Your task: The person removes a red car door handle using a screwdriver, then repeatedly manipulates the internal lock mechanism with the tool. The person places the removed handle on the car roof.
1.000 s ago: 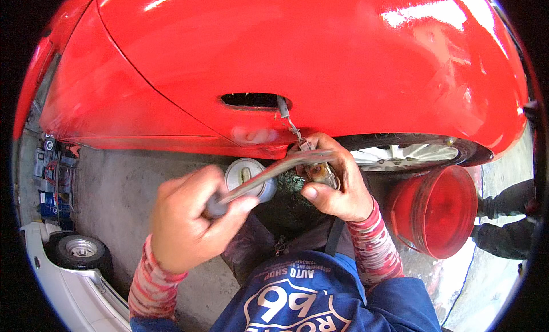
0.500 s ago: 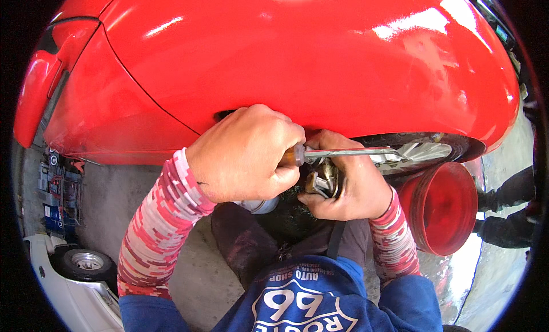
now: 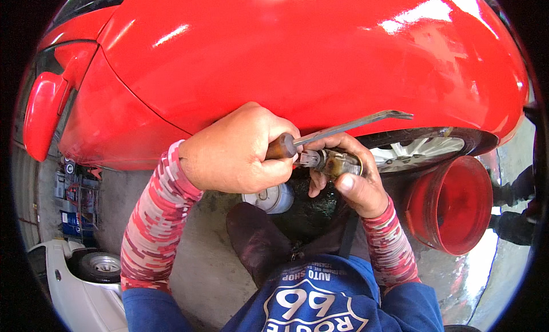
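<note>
My left hand is closed around the brown handle of a pry bar. Its metal shaft points right and ends in a flat, bent tip, held above my right hand. In my right hand lies a small, dirty metal car part, roughly cylindrical, with a pale forked bracket at its left end. My thumb and fingers grip its round body. The bracket end meets the left hand's fingertips; whether they pinch it is hidden. Both hands are just in front of the lower side of a red car.
A spoked wheel sits under the car's fender at right, with a red bucket beside it. Below my left hand stands a metal can. A person's dark-clad legs show at far right; a white car is lower left.
The pry bar's tip has swung upward and its shaft has come away from the metal part. The part has turned in my right hand, showing its forked bracket toward my left hand.
</note>
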Action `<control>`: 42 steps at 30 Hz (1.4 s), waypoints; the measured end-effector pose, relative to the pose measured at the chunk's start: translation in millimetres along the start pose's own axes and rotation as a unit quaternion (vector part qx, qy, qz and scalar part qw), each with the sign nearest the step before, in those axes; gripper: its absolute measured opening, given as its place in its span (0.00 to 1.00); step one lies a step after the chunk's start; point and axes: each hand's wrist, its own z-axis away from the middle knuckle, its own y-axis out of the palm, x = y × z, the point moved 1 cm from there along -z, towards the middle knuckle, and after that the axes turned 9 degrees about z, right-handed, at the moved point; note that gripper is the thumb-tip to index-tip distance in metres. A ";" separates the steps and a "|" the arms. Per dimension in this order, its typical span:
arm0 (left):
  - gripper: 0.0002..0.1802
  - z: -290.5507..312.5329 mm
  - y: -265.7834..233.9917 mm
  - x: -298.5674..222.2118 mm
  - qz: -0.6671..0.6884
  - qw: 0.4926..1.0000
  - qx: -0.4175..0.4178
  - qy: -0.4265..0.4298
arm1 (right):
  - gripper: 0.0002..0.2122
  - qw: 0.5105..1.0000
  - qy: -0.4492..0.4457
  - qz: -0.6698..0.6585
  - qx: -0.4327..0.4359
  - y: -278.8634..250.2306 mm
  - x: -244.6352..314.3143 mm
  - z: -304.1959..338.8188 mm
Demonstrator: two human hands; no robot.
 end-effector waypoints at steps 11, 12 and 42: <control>0.04 -2.5 4.5 1.7 -0.008 1.000 0.009 0.015 | 0.28 0.920 -0.169 0.353 0.020 -4.6 17.0 -7.3; 0.04 -3.8 4.8 2.1 -0.024 0.999 0.009 0.042 | 0.27 0.913 -0.189 0.360 0.030 -5.4 19.6 -9.1; 0.07 -7.3 5.0 17.8 -0.007 0.990 0.013 0.140 | 0.25 0.799 -0.289 0.527 -0.014 -6.0 12.4 -6.8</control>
